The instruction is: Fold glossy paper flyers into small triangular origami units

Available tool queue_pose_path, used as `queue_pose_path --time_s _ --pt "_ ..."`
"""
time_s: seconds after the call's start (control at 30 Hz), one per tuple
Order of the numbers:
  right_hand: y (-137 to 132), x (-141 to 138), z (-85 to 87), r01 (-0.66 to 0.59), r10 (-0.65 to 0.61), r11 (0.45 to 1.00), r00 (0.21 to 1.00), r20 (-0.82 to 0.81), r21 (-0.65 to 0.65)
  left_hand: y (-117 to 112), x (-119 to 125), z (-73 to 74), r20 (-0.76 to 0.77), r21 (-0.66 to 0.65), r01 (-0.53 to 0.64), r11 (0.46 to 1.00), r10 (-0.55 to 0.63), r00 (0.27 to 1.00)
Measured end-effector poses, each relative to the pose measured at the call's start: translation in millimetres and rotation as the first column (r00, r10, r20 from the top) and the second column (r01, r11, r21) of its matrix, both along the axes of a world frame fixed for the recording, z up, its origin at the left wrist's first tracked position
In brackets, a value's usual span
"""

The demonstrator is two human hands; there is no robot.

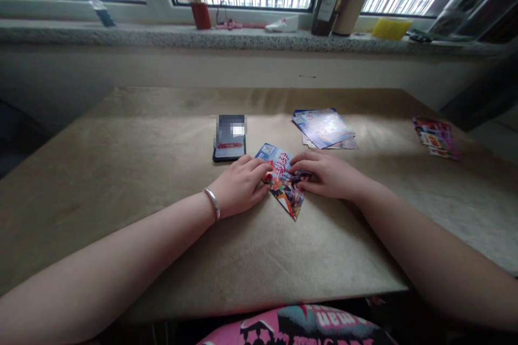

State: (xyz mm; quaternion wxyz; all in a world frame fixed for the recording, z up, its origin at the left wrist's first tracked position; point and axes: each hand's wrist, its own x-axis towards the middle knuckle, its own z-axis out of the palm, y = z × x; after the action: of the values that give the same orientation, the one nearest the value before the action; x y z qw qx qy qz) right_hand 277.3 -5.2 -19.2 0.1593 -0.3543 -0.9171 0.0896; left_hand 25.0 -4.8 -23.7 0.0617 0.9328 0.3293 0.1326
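A colourful printed packet (283, 180) lies on the brown table (121, 172) in front of me. My left hand (240, 186) grips its left side with curled fingers. My right hand (327, 175) pinches its right side, fingers pressed onto the print. A silver bangle sits on my left wrist. A dark phone (229, 139) lies just beyond my left hand, its screen lit.
A loose stack of shiny cards (324, 128) lies beyond my right hand. More colourful packets (436, 137) rest near the table's right edge. A stone windowsill (162, 35) behind the table carries a red cup (200, 13), a dark jar (329, 2) and a yellow box (391, 28).
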Motion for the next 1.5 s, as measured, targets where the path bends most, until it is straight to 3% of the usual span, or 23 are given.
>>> queue_pose_path --time_s 0.27,0.43,0.77,0.97,1.1,1.23,1.5 --pt "-0.7 -3.4 -3.2 -0.046 0.045 0.999 0.998 0.036 0.023 -1.0 1.3 -3.9 0.006 0.099 -0.036 0.994 0.036 0.999" --pt "-0.2 -2.4 0.4 -0.053 0.048 0.997 0.995 0.089 0.053 -1.8 1.0 -5.8 -0.031 0.093 -0.05 0.994 0.053 0.998" --pt "-4.2 2.9 6.9 0.029 -0.059 0.991 0.972 0.227 0.134 0.4 -2.8 6.0 0.038 0.217 -0.015 0.976 0.007 0.999" --pt "-5.8 7.3 8.8 0.063 -0.1 0.986 0.964 0.248 0.154 6.8 -7.0 9.9 0.007 0.462 -0.003 0.887 -0.001 1.0" --pt "-5.5 10.0 9.7 0.073 -0.1 0.99 0.969 0.227 0.124 7.0 -11.2 15.0 -0.07 0.539 0.053 0.841 -0.018 0.997" --pt "-5.7 14.0 12.9 0.064 -0.083 0.994 0.975 0.205 0.093 7.1 -15.5 16.1 -0.187 0.516 0.116 0.849 -0.02 0.982" --pt "-2.8 22.5 17.1 0.009 -0.012 1.0 0.98 0.198 0.016 6.9 -18.1 14.6 -0.299 0.403 0.07 0.912 0.059 0.953"
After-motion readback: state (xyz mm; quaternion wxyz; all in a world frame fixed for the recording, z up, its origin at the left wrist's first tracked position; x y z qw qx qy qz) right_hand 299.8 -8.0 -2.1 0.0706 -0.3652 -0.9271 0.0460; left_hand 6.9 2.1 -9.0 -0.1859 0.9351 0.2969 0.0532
